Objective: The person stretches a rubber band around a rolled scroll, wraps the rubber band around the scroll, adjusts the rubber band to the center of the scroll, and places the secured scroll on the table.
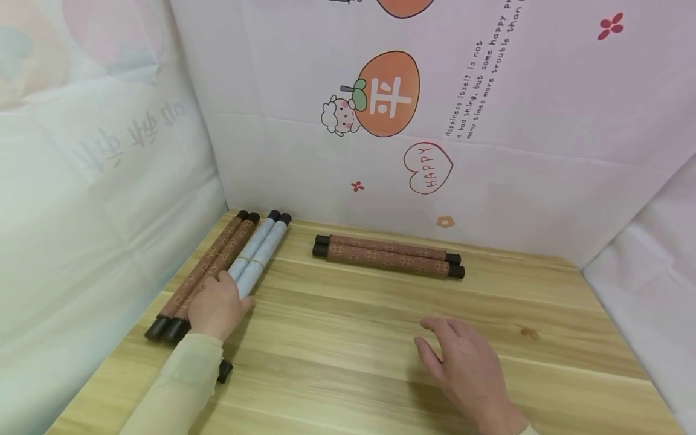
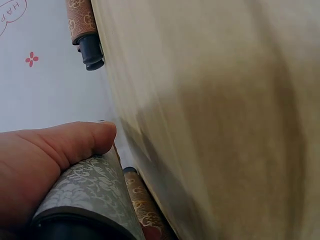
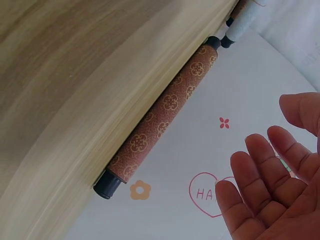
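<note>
My left hand (image 1: 217, 308) grips a light blue hanging scroll (image 1: 258, 257) near its close end. Its two rollers lie side by side, tied with a thin string, and have black end knobs. In the left wrist view the thumb lies over the flower-patterned blue scroll (image 2: 95, 187); the other fingers are mostly hidden. Directly left of it is a brown scroll (image 1: 209, 272) with gold motifs, also double-rolled. My right hand (image 1: 470, 365) hovers over the table, fingers loosely bent and holding nothing; the right wrist view shows its bare palm (image 3: 282, 210).
Toward the back of the wooden table (image 1: 337, 338), another brown scroll (image 1: 388, 256) lies crosswise near the printed white cloth (image 1: 304, 151). White cloth (image 1: 109, 211) also hangs along the left side. A black knob (image 1: 224, 371) shows beside the left sleeve.
</note>
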Motion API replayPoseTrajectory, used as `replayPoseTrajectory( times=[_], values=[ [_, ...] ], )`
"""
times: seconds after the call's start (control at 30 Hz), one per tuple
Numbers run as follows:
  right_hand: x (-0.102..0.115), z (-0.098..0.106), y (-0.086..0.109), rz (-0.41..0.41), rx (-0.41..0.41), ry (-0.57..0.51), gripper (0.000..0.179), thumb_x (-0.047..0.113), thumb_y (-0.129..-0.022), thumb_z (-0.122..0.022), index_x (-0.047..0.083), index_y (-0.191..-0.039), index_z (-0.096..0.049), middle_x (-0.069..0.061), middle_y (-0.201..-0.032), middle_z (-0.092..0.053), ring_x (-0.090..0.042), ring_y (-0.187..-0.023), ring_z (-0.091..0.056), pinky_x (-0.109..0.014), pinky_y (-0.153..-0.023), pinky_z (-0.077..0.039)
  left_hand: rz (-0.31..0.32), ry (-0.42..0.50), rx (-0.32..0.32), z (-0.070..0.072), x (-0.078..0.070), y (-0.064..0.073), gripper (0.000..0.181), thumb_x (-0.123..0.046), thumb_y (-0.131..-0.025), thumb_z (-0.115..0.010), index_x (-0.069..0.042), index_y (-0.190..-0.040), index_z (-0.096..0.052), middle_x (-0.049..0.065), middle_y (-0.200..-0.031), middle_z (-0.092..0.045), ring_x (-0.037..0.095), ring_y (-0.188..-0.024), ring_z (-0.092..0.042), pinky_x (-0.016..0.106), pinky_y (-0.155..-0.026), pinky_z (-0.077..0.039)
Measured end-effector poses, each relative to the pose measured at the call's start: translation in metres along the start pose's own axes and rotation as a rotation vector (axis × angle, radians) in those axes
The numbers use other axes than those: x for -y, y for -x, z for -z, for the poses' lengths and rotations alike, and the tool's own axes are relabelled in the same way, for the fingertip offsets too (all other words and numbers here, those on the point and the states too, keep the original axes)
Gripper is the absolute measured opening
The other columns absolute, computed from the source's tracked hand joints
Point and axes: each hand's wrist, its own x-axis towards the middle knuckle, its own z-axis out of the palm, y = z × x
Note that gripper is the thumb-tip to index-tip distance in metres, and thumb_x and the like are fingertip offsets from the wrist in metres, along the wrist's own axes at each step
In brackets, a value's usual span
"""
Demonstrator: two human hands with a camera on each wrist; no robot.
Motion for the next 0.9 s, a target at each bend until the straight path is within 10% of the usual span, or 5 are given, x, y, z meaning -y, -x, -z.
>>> replayPoseTrajectory(
  times=[0.9],
  values=[
    [0.0053,-0.0030,0.0023,-0.046,0.072,-0.006,0.029,0.030,-0.087,-0.083,0.014,-0.109,-0.074,-0.007,-0.100,-0.077,-0.029,-0.091,-0.074,-0.046,-0.075,-0.062,0.079,-0.023,0.129,-0.0087,0.0012,-0.0085,0.086,-0.034,-0.098,-0.071,0.031,-0.136,-0.031,0.048,-0.102,-0.054,0.046,-0.064,-0.064,0.054,-0.050,-0.055]
  ],
)
